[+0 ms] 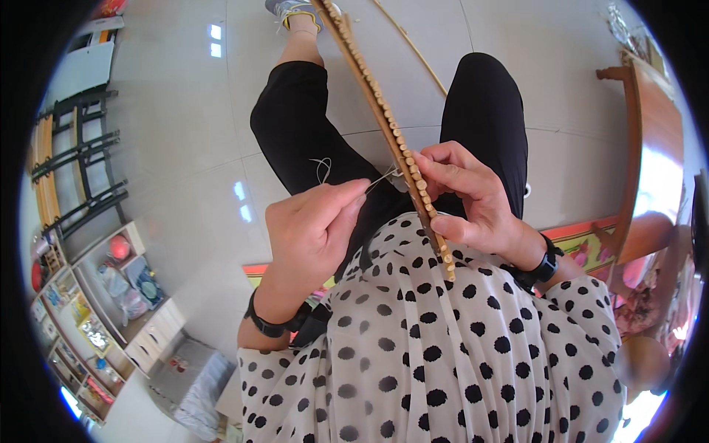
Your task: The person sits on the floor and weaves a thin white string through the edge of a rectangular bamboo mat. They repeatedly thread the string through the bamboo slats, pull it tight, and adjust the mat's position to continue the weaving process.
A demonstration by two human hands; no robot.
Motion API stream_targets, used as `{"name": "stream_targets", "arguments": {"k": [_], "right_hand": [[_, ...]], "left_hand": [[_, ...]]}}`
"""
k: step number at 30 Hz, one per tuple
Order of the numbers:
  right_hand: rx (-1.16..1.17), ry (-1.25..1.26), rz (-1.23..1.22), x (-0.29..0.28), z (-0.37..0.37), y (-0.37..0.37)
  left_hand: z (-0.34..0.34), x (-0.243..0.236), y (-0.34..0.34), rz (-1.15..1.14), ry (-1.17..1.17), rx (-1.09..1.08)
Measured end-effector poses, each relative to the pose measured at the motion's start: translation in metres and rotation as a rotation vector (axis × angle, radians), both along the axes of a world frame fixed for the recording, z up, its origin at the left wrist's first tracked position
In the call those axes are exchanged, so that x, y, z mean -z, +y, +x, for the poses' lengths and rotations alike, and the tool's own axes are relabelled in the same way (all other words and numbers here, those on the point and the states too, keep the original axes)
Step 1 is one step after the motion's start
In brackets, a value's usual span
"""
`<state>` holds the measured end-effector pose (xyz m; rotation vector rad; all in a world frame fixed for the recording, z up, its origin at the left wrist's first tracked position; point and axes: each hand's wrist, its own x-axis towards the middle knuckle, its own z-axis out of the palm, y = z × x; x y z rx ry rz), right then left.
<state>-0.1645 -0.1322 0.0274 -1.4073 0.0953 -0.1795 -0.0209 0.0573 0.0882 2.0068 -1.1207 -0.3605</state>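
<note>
L hand point(317, 225) pinches pale thread point(378, 179) just L of stalk row point(405, 151); R hand point(473, 196) grips row's near part. Row slants far L to near R. Thin stick point(413, 50) on flr point(185, 148), far.

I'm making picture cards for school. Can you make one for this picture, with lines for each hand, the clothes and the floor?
Left hand: pinching a thin pale thread
Right hand: holding a long knobbly wooden strip
Shirt: white with black dots
Trousers: black
Floor: pale, shiny tiles; a thin stick lies there
</note>
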Motion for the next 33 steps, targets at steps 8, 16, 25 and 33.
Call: {"name": "stream_targets", "arguments": {"k": [8, 16, 25, 33], "right_hand": [[0.021, 0.073, 0.062, -0.004, -0.004, 0.005], [0.014, 0.103, 0.002, -0.008, -0.005, 0.007], [0.027, 0.009, -0.113, -0.001, -0.002, 0.007], [0.077, -0.026, -0.105, 0.000, 0.000, 0.007]], "left_hand": [[0.000, 0.012, 0.001, -0.086, -0.013, 0.050], [0.004, 0.016, 0.004, -0.091, 0.022, 0.053], [0.006, 0.010, 0.003, -0.010, 0.027, 0.026], [0.001, 0.008, 0.002, 0.044, 0.077, -0.024]]}}
